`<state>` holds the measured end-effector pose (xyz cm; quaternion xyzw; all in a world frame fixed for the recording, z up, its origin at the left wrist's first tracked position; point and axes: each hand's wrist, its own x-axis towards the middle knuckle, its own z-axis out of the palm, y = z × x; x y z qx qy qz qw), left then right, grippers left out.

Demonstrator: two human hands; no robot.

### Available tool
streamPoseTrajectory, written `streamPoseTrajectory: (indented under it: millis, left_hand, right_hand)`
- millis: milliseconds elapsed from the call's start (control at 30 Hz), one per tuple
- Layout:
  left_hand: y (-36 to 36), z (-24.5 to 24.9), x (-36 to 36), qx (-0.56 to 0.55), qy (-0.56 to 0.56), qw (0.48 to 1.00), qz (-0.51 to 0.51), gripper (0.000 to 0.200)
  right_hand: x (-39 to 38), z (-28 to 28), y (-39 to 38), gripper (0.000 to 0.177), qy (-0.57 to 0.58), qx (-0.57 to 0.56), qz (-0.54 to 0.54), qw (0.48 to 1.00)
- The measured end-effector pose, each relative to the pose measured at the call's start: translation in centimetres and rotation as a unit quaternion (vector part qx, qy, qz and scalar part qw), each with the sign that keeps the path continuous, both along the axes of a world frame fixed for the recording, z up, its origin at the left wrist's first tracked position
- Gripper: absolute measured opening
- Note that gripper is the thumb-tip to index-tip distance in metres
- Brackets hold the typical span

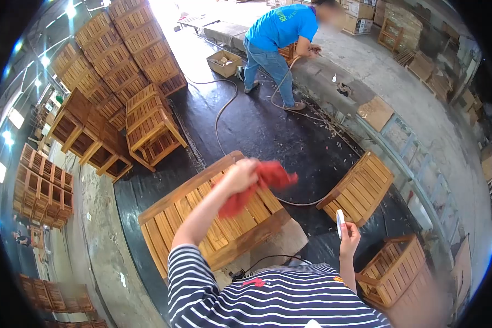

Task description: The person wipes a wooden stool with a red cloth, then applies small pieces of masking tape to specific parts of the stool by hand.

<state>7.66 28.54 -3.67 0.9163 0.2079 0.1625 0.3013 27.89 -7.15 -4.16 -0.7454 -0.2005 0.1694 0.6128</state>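
Note:
My left hand (240, 175) is closed on a bunched red cloth (276, 175), slightly blurred, over a slatted wooden tabletop (183, 216). The cloth hangs across the far right part of the slats. To the right, my right hand (349, 239) pinches a slim white object (340, 221), held upright between thumb and fingers; I cannot tell its kind. Beyond that hand stands a smaller slatted wooden stool (361, 188). Below the near edge of the tabletop a pale block (281, 243) shows in part, with a black cable in front.
A person in a blue shirt (281, 27) bends over a long ledge (333, 82) at the back. A hose (218, 117) winds across the black floor sheet (257, 128). Stacked wooden furniture (131, 49) rises at left. A slatted wooden piece (393, 270) stands at lower right.

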Motion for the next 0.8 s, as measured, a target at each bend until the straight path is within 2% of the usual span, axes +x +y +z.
streamPoseTrajectory:
  millis: [33, 67, 100, 133, 200, 267, 333, 367, 400, 500, 600, 667, 733, 800]
  left_hand:
    - [2.0, 1.6, -0.1, 0.083, -0.014, 0.994, 0.07, 0.021]
    - [4.3, 2.4, 0.2, 0.086, 0.046, 0.985, 0.141, 0.02]
    - [5.9, 1.9, 0.3, 0.138, 0.003, 0.978, 0.154, 0.02]
    - [6.3, 2.2, 0.7, 0.167, 0.074, 0.964, 0.191, 0.025]
    - [5.0, 2.1, 1.4, 0.16, 0.09, 0.965, 0.19, 0.029]
    - [2.3, 2.5, 2.0, 0.164, 0.144, 0.97, 0.104, 0.03]
    - [-3.7, 3.5, 2.7, 0.086, 0.074, 0.992, 0.056, 0.029]
    - [-6.6, 4.1, 3.2, 0.073, 0.146, 0.985, 0.046, 0.028]
    - [-9.4, 4.5, 3.6, 0.058, 0.149, 0.987, 0.017, 0.027]
    - [-15.6, 5.2, 3.5, 0.006, 0.081, 0.996, -0.029, 0.026]
    - [-18.4, 4.3, 1.3, -0.044, -0.046, 0.997, -0.044, 0.025]
    - [-20.5, 5.2, -2.3, -0.089, -0.104, 0.989, 0.057, 0.028]
    - [-22.2, 4.5, -7.3, -0.061, -0.119, 0.978, 0.158, 0.034]
    - [-24.8, 2.7, -13.1, -0.048, -0.128, 0.932, 0.335, 0.034]
  right_hand:
    - [0.2, 0.5, 0.1, 0.013, -0.003, -0.004, 0.008, 1.0]
    - [0.3, 0.6, 0.0, 0.013, -0.003, -0.008, 0.007, 1.0]
    - [0.4, 0.7, -0.1, 0.013, -0.023, -0.005, 0.015, 1.0]
    - [0.5, 0.8, 0.0, 0.014, -0.044, -0.001, 0.023, 0.999]
    - [0.5, 0.9, -0.1, 0.013, -0.029, -0.011, 0.029, 0.999]
    - [0.3, 0.8, 0.0, 0.013, 0.026, 0.0, 0.028, 0.999]
    - [-0.5, 1.2, 0.6, 0.013, 0.043, 0.019, 0.037, 0.998]
    - [-0.8, 1.4, 0.9, 0.013, 0.069, 0.033, 0.045, 0.996]
    - [-1.1, 1.5, 1.3, 0.013, 0.096, 0.049, 0.053, 0.993]
    - [-1.7, 1.5, 2.5, 0.013, 0.152, 0.076, 0.089, 0.981]
    - [-2.1, 2.2, 4.0, 0.012, 0.22, 0.104, 0.114, 0.963]
    - [-2.6, 2.8, 5.5, 0.013, 0.284, 0.12, 0.137, 0.941]
    - [-3.3, 2.7, 7.1, 0.013, 0.276, 0.124, 0.139, 0.943]
    - [-3.7, 2.1, 8.5, 0.011, 0.257, 0.097, 0.178, 0.945]
